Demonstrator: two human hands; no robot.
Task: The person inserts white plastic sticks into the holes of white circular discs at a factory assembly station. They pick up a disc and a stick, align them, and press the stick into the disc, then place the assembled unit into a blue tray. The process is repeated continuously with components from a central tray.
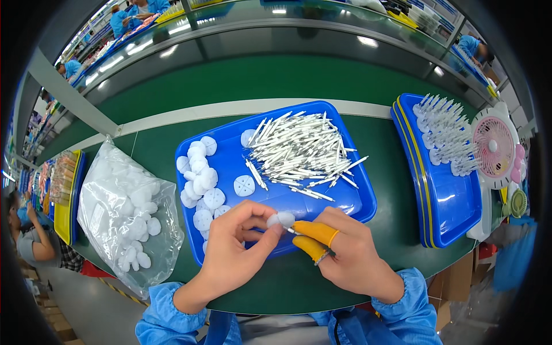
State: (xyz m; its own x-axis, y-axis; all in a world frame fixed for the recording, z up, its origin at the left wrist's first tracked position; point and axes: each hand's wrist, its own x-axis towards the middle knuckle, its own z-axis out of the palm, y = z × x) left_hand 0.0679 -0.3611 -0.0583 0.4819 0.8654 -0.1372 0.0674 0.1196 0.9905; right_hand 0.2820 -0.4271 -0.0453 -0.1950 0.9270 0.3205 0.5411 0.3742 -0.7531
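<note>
Between the fingertips of my left hand (238,244) is a small white round plastic disc (282,219), seen partly edge-on. My right hand (345,247), with yellow covers on two fingers, pinches a thin white stick (291,230) against that disc; most of the stick is hidden by the fingers. Both hands meet over the near edge of a blue tray (359,202). Inside it, a heap of white sticks with thin metal ends (299,149) lies at the right. White discs with small holes (214,198) line the left side, and one disc (244,185) sits apart in the middle.
A clear plastic bag of white discs (129,201) lies left of the tray. At the right, stacked blue and yellow trays (454,213) hold rows of discs with sticks standing in them (443,138). Beside them is a pink and white fan (493,144). Other people work farther off.
</note>
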